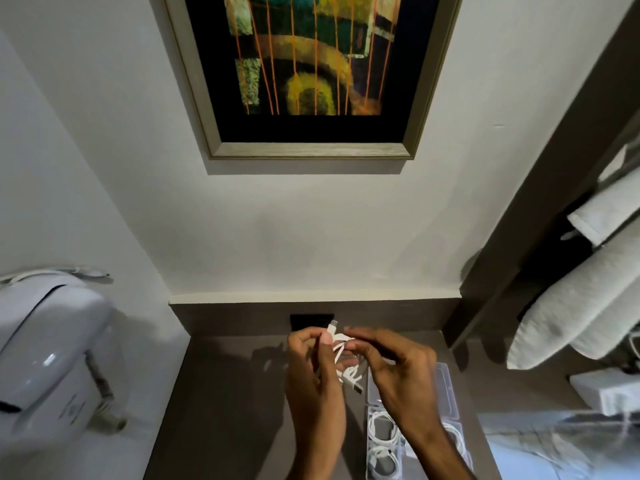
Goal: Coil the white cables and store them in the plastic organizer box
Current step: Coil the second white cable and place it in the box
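Two hands work close together above a dark worktop (221, 393), forearms rising from the bottom edge. The left hand (313, 379) stands upright, its grip closed with thumb and fingers pinched on a white cable (341, 355); one plug end sticks up past the fingertips and another hangs below between the palms. The right hand (398, 368) reaches in from the right, palm down, its fingertips closed on the same cable's loops. Motion blur softens both hands, and how many turns the cable makes cannot be told. Under the right forearm lies a clear box (446, 386) with compartments; the near ones hold coiled white cables (381, 424), partly covered by the arm and cut off at the bottom edge, while the far compartment looks bare. Beyond the hands a small black panel (311, 322) sits at the back of the worktop. A white appliance (52, 348) fills the left side, only partly in view. Grey-white towels (581, 306) hang at the right beside a dark post. On the pale wall (138, 168) farther off hangs a framed painting (311, 64), its top cut off.
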Tool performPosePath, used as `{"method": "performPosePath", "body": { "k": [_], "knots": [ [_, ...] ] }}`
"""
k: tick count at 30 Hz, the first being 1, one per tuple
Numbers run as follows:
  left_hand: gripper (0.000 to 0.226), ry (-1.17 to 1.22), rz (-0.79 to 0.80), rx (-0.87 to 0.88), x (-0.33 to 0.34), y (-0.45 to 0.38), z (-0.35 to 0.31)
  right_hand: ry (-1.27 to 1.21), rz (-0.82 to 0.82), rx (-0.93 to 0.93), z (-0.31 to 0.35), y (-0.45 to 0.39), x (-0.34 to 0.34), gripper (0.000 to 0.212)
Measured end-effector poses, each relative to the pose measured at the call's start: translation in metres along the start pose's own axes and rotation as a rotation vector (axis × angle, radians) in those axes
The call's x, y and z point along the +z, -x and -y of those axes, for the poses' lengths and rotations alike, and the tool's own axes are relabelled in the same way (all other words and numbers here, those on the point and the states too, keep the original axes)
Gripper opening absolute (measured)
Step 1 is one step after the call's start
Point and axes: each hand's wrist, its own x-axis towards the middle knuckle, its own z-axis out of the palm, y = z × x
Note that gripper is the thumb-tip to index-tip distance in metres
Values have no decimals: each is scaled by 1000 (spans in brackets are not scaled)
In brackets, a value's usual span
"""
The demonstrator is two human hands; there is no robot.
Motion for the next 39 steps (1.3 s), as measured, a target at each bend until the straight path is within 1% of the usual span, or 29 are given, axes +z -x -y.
{"method": "performPosePath", "body": {
  "k": [3,4,6,7,9,12,14,15,17,19,20,21,22,23,25,27,29,31,33,36,39],
  "knots": [
    [11,-46,-76,52,5,3,3,4,-23,-36,-1,4,-5,32],
    [13,-40,-73,55,8,3,4,3,-37,-45,-1,6,-7,31],
    [16,-44,-15,50,10,0,7,5,-80,-67,-1,11,-11,21],
    [18,-61,53,52,12,-2,10,13,-113,-69,-1,13,-13,18],
    [21,-86,224,68,13,-8,13,45,-184,-54,-3,17,-18,19],
    [16,-83,498,82,13,-13,17,81,-249,-14,-10,24,-26,20],
    [10,-60,683,35,15,-11,21,104,-273,24,-16,29,-32,20],
    [12,-54,749,1,17,-9,24,108,-278,50,-20,32,-35,20],
    [16,-34,824,-73,19,-9,31,84,-274,120,-27,38,-40,21],
    [17,-9,873,-139,24,-9,37,5,-274,233,-35,42,-44,18],
    [24,6,900,-170,26,-7,41,-51,-268,293,-39,44,-46,17],
    [32,25,922,-215,29,-6,46,-105,-253,341,-44,45,-48,16],
    [36,47,930,-285,33,-2,52,-151,-242,387,-49,48,-50,16],
    [33,67,913,-360,39,2,59,-190,-236,440,-55,51,-52,16],
    [27,57,839,-452,50,13,76,-248,-247,561,-68,63,-55,16],
    [26,7,765,-469,60,21,95,-255,-224,638,-83,79,-54,19],
    [17,-62,753,-448,71,29,113,-212,-210,707,-97,97,-53,27],
    [9,-113,763,-463,81,35,128,-141,-265,762,-113,114,-51,27],
    [8,-133,825,-514,90,44,148,-69,-359,818,-132,131,-47,20],
    [25,-114,939,-671,100,58,174,-12,-482,932,-155,157,-34,17],
    [42,-186,951,-853,101,72,201,17,-596,1067,-174,183,-15,13]
  ]
}}
